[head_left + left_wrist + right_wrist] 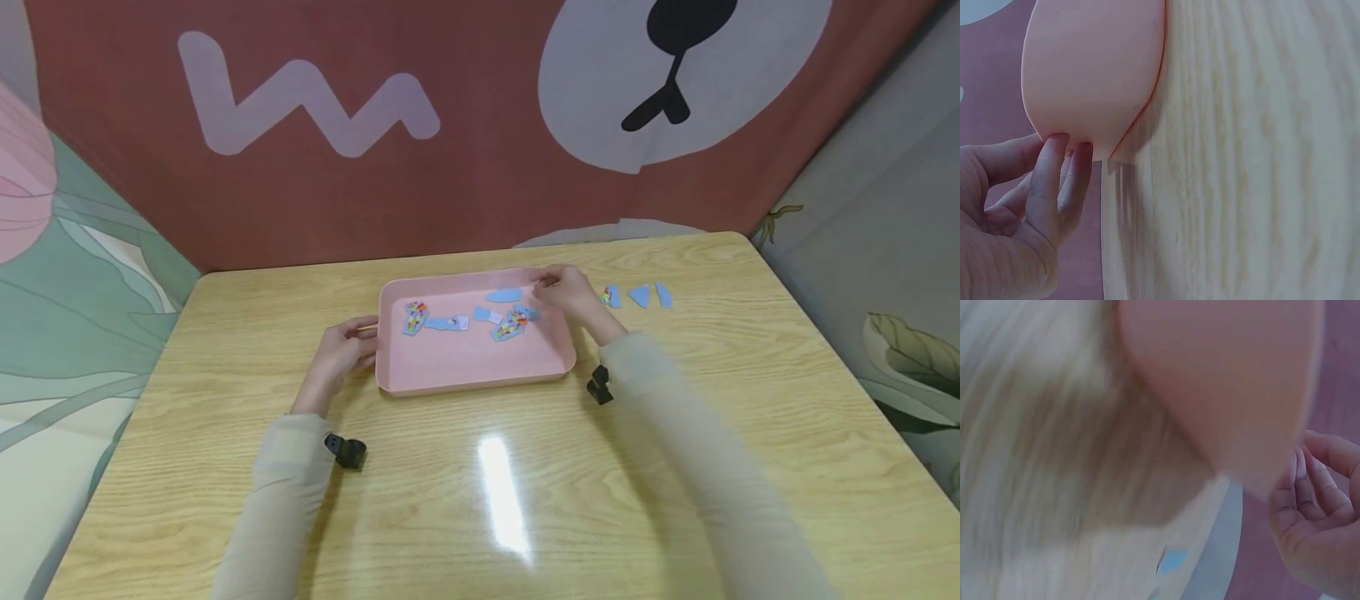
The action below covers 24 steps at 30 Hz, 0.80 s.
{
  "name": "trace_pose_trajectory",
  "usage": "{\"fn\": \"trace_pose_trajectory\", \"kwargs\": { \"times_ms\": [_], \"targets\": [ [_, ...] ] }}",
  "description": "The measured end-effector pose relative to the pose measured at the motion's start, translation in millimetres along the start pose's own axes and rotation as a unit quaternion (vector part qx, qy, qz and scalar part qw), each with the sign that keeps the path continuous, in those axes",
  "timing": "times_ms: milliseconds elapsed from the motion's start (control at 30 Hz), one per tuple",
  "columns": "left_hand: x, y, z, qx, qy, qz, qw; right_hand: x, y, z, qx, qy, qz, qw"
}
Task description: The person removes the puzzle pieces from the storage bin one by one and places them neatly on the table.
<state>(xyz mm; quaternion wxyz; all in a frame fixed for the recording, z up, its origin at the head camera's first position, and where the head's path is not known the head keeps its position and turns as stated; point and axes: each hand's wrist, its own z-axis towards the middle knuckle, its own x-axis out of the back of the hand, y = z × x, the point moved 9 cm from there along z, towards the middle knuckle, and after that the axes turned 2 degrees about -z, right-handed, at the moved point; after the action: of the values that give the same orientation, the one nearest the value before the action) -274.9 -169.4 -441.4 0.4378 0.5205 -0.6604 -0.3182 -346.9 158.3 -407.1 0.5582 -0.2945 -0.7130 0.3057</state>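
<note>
A shallow pink tray sits on the table, holding several cut puzzle-like pieces, among them a blue piece and a multicoloured piece. My left hand is at the tray's left end; in the left wrist view its fingertips touch the outside of the wall, fairly straight. Over the back right corner reaches my right hand, fingers bent over the rim. In the right wrist view the tray wall hides its fingertips, so whether they pinch a piece cannot be seen.
Right of the tray lie three loose pieces: a blue and multicoloured piece, a blue triangle and a narrow blue piece. The wooden table meets a red patterned backdrop behind the tray.
</note>
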Motion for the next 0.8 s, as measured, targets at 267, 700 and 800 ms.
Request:
{"fn": "trace_pose_trajectory", "kwargs": {
  "times_ms": [267,700,800],
  "targets": [
    [-0.3,1.2,-1.0,-0.004,-0.005,-0.005,1.0000,-35.4,-20.6,3.4,0.067,-0.002,-0.005,0.9977],
    [-1.2,0.7,0.0,-0.005,-0.007,0.001,1.0000,-64.3,-21.6,3.4,0.038,-0.034,-0.021,0.9985],
    [-1.6,0.7,0.0,-0.005,-0.008,-0.004,0.9999,-66.9,-20.4,5.2,0.034,-0.031,-0.024,0.9986]
  ]
}}
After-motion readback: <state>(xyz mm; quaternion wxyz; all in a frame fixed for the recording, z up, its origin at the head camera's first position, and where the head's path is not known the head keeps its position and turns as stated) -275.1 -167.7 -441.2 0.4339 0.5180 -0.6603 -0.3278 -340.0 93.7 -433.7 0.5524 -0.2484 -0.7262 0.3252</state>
